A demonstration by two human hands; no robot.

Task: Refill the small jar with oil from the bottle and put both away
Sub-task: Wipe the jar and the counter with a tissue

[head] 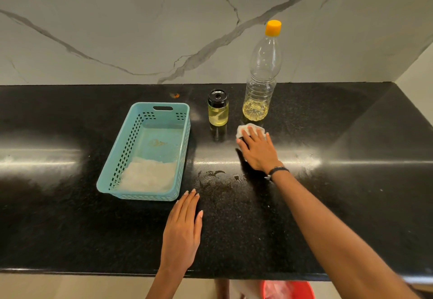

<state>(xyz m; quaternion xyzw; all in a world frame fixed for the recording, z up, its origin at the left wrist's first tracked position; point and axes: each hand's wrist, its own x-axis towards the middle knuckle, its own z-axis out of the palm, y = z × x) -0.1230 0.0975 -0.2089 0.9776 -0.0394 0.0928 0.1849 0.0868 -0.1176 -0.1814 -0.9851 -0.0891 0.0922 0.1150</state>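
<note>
A small glass jar (pixel 218 109) with a black lid stands upright on the black counter, filled with yellow oil. To its right stands a tall clear plastic bottle (pixel 262 74) with an orange cap on, a little oil left at its bottom. In front of the bottle, my right hand (pixel 257 150) presses a white tissue (pixel 246 129) flat on the counter with straight fingers. My left hand (pixel 182 228) rests flat on the counter near the front edge, holding nothing.
A teal plastic basket (pixel 182 158) sits left of the jar with white paper lining its near end. Oily smears (pixel 214 175) mark the counter (pixel 70 216) between my hands. A marble wall rises behind. A red bin (pixel 288 289) shows below the counter edge.
</note>
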